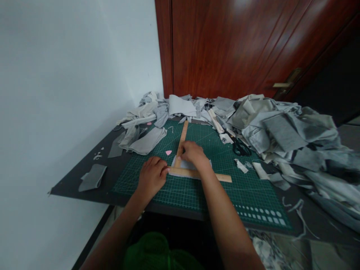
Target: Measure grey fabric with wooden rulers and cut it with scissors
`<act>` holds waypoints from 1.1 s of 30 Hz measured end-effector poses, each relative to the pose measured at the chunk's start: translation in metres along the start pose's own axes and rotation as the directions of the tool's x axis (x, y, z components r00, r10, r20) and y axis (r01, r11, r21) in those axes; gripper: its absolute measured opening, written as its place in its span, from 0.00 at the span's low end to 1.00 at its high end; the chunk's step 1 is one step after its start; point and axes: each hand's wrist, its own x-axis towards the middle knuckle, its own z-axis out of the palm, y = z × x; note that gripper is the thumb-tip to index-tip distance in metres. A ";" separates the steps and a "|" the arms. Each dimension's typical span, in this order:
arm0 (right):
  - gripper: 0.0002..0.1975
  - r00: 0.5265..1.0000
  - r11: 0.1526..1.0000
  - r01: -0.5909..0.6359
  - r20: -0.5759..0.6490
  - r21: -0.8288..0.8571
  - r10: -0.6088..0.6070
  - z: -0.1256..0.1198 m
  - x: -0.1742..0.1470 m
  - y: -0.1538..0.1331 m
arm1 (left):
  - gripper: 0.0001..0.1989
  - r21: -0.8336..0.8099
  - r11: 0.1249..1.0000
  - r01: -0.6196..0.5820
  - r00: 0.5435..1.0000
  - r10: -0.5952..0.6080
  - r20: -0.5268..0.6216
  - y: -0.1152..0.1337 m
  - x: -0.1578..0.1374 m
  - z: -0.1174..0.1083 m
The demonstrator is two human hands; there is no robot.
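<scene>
At the centre of the frame, the left hand (153, 174) is pinching the left end of a flat, pale wooden crosswise ruler (188, 173). The right hand (192, 152) is resting its fingertips on a similar wooden lengthwise ruler (184, 133); whether it is gripping or only pressing, I cannot tell. A light grey fabric piece (191, 165) is lying under both rulers, between the hands and partly beneath the right. A green gridded cutting mat (174, 195) is spreading below; black-handled scissors (241, 148) are lying right of centre.

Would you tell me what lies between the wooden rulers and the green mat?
In the head view, pale fabric lies between the wooden rulers and green mat.
</scene>
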 end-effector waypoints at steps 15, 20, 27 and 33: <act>0.23 0.980 0.995 -0.089 -0.176 0.055 0.097 0.014 0.006 -0.003 | 0.31 -0.128 0.914 -0.385 0.916 0.395 0.068 0.029 -0.019 0.011; 0.15 0.941 0.969 -0.239 -0.233 0.065 0.247 0.009 0.010 0.026 | 0.30 -0.100 0.968 -0.232 0.969 0.238 0.059 0.045 -0.022 0.015; 0.15 0.921 0.971 -0.225 -0.308 0.078 0.238 -0.012 -0.006 0.080 | 0.27 -0.119 0.959 -0.258 0.966 0.259 -0.010 0.043 -0.020 0.015; 0.12 0.972 0.956 0.229 -0.095 0.184 -0.214 -0.003 -0.036 0.080 | 0.30 -0.192 0.848 -0.494 0.854 0.515 0.079 0.044 -0.029 0.016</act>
